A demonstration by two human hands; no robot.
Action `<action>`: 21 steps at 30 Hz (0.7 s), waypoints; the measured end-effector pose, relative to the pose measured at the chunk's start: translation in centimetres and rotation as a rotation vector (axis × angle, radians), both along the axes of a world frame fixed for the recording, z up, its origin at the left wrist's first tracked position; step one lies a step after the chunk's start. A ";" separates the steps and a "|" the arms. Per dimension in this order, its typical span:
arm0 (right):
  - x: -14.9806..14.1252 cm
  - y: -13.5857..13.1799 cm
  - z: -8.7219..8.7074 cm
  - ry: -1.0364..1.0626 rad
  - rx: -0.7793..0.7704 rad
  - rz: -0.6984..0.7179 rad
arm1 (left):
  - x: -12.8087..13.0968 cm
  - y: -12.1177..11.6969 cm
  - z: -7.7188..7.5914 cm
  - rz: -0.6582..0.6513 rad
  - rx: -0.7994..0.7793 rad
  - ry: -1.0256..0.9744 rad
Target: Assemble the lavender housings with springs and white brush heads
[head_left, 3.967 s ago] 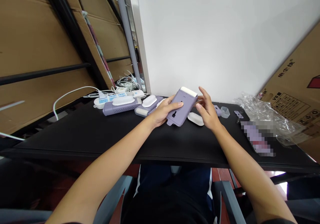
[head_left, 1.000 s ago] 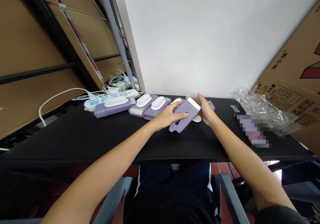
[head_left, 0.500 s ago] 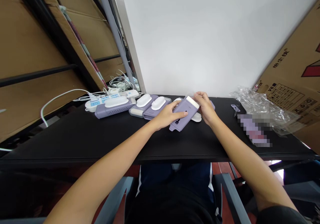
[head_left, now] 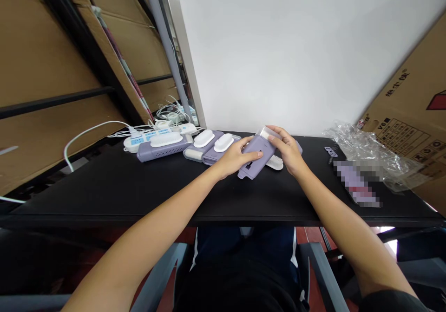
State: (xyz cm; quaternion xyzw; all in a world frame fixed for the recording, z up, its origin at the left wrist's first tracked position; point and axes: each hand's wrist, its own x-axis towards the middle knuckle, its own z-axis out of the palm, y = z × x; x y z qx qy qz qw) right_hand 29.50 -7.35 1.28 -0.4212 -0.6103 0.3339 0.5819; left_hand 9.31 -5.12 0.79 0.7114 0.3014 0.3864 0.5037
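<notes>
A flat purple plastic case (head_left: 257,156) with a dark slot is held tilted above the black table. My left hand (head_left: 234,158) grips it from the left, thumb lying across its face. At its upper end, my right hand (head_left: 286,148) has its fingers closed round a clear plastic cover (head_left: 268,132) that lies over a white strip. Whether the cover is fully seated I cannot tell. Behind the case, a white oval brush (head_left: 275,162) shows below the right hand. Left of the hands sit more purple cases, two topped by white oval brushes (head_left: 223,142).
A longer purple case (head_left: 163,150) with a white brush lies before a white power strip (head_left: 134,142) and tangled cables. On the right are a purple tag (head_left: 331,152), a blurred phone-like object (head_left: 357,184) and crumpled clear plastic (head_left: 372,152). A cardboard box (head_left: 414,98) leans behind.
The right hand has brought the clear cover onto the upper end of the purple case, over the white strip that was bare before. The left hand keeps its grip. The view has shifted slightly.
</notes>
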 end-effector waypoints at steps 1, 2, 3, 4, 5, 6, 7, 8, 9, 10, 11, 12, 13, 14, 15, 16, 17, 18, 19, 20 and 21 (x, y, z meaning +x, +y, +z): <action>0.0 0.0 0.0 -0.009 0.022 -0.007 | 0.0 0.0 0.0 0.003 -0.005 -0.010; 0.0 0.0 0.0 -0.017 0.038 -0.014 | 0.0 0.1 -0.1 0.004 -0.009 -0.019; 0.0 0.0 -0.1 -0.024 0.050 -0.020 | 0.1 0.1 -0.1 0.003 -0.011 -0.029; 0.0 0.1 -0.1 -0.029 0.058 -0.026 | 0.1 0.1 -0.2 0.001 -0.012 -0.036; -0.1 0.1 -0.1 -0.032 0.063 -0.033 | 0.1 0.1 -0.2 -0.002 -0.010 -0.041; -0.1 0.1 -0.2 -0.033 0.067 -0.043 | 0.1 0.1 -0.2 -0.006 -0.004 -0.044; -0.1 0.1 -0.2 -0.032 0.071 -0.053 | 0.1 0.1 -0.2 -0.010 0.002 -0.046; -0.1 0.1 -0.2 -0.032 0.074 -0.062 | 0.0 0.1 -0.3 -0.014 0.008 -0.046; -0.1 0.1 -0.1 -0.034 0.077 -0.070 | 0.0 0.2 -0.3 -0.019 0.012 -0.044; 0.0 0.1 -0.1 -0.038 0.081 -0.079 | 0.0 0.2 -0.3 -0.022 0.015 -0.041; 0.0 0.1 -0.1 -0.042 0.087 -0.086 | -0.1 0.3 -0.3 -0.023 0.017 -0.038; 0.1 0.1 0.0 -0.045 0.098 -0.092 | -0.1 0.3 -0.3 -0.022 0.017 -0.035; 0.2 0.1 0.0 -0.044 0.110 -0.097 | -0.1 0.4 -0.4 -0.019 0.019 -0.032; 0.3 0.1 0.0 -0.041 0.123 -0.099 | -0.1 0.4 -0.4 -0.017 0.021 -0.031; 0.3 0.1 0.1 -0.040 0.129 -0.096 | -0.1 0.4 -0.4 -0.016 0.024 -0.031; 0.4 0.1 0.1 -0.043 0.129 -0.088 | 0.0 0.4 -0.4 -0.015 0.026 -0.030; 0.4 0.1 0.0 -0.052 0.121 -0.075 | 0.0 0.4 -0.4 -0.012 0.027 -0.031; 0.4 0.1 0.0 -0.064 0.110 -0.061 | 0.0 0.4 -0.3 -0.005 0.029 -0.034; 0.3 0.1 0.0 -0.076 0.098 -0.048 | 0.0 0.4 -0.3 0.005 0.032 -0.036; 0.3 0.1 -0.1 -0.086 0.089 -0.036 | 0.0 0.4 -0.3 0.018 0.037 -0.039; 0.2 0.0 -0.1 -0.090 0.084 -0.027 | 0.0 0.3 -0.3 0.030 0.043 -0.040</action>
